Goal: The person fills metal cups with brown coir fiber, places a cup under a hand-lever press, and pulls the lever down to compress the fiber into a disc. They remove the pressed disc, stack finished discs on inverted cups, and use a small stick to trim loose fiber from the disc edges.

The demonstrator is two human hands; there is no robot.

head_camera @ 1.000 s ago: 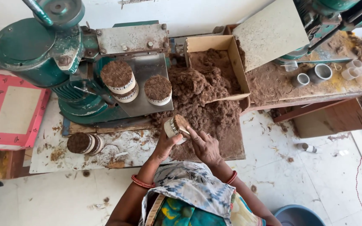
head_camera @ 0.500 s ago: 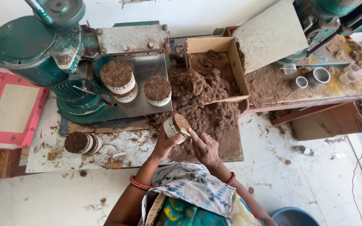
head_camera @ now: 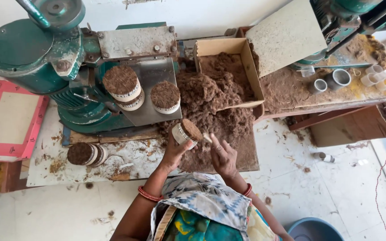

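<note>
I see a pale, stained floor (head_camera: 327,178) across the lower frame, a white wall (head_camera: 202,13) along the top, and daylight brightening the right edge.

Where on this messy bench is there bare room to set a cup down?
Bare board lies between the lying filled cups and the left hand, though flecked with crumbs. The metal tray has a free strip below its filled cups. Around the fibre heap and cardboard box it is crowded.
</note>
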